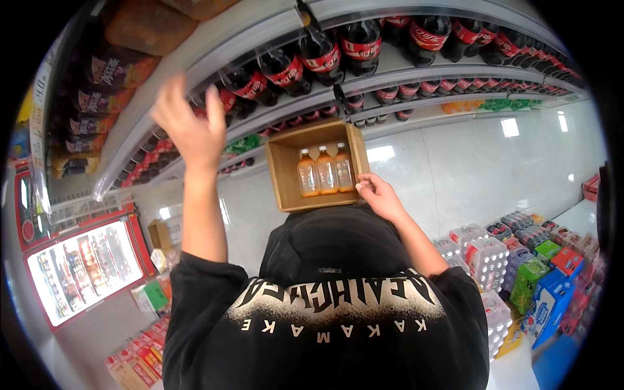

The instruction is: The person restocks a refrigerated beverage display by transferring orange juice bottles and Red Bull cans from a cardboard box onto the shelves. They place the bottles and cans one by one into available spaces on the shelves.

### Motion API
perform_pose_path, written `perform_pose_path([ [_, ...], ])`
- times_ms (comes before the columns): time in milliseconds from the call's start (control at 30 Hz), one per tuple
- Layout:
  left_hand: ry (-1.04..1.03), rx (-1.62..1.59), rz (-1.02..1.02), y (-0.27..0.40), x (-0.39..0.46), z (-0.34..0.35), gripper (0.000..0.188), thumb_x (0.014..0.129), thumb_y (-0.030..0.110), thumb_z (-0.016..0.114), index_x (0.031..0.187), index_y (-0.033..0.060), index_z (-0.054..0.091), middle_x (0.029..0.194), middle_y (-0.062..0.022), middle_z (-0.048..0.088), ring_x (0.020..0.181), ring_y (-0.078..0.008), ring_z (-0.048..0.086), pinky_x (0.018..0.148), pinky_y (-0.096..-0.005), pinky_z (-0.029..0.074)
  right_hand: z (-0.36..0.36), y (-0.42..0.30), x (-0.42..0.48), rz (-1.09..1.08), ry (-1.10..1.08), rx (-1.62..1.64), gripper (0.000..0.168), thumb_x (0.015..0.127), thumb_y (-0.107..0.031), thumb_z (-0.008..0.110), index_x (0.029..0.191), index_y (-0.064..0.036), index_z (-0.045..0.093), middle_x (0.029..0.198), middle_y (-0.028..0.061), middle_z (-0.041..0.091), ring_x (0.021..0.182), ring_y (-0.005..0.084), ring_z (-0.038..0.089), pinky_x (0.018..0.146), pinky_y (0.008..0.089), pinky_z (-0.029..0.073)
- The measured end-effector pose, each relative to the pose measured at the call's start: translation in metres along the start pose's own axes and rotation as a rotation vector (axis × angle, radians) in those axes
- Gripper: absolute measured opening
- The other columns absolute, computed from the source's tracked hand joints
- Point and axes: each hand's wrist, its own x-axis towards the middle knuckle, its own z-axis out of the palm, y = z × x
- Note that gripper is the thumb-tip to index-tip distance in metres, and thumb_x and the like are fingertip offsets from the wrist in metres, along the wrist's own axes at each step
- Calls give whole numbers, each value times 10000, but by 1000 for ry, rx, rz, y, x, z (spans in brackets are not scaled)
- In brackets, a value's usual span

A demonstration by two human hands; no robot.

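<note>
My left hand is raised beside the upper shelf, blurred by motion, its fingers apart and nothing visible in it. Behind it on the shelf stand large cola bottles with red labels. An open cardboard box rests against my lap, tilted so its inside faces me. My right hand grips the box's right edge near the lower corner. Inside the box, three clear bottles of orange drink with white caps stand side by side, close to the right wall.
Shelf edges curve across the top, with more cola below. On the left shelf are dark-wrapped packs. A lit red-framed drinks cooler stands at left. Shrink-wrapped bottle packs and a blue carton crowd the floor at right.
</note>
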Motion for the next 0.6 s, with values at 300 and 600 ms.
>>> perform_pose_path([
  [300, -1068, -167, -650, 29, -291, -3, 576, 866, 238, 734, 1367, 18, 556, 1469, -233, 461, 1318, -421, 460, 1116, -463, 408, 9, 4, 10, 45, -115, -141, 362, 966, -222, 669, 1238, 11, 615, 912, 37, 670, 782, 124, 623, 764, 283, 518],
  [600, -1242, -311, -753, 45, -327, 2, 614, 920, 245, 702, 1447, 9, 494, 1582, -246, 315, 1391, -442, 429, 1144, -469, 409, 41, 0, 20, 50, -165, -243, 392, 962, -248, 668, 1235, 28, 611, 918, 73, 689, 822, 157, 652, 796, 305, 525],
])
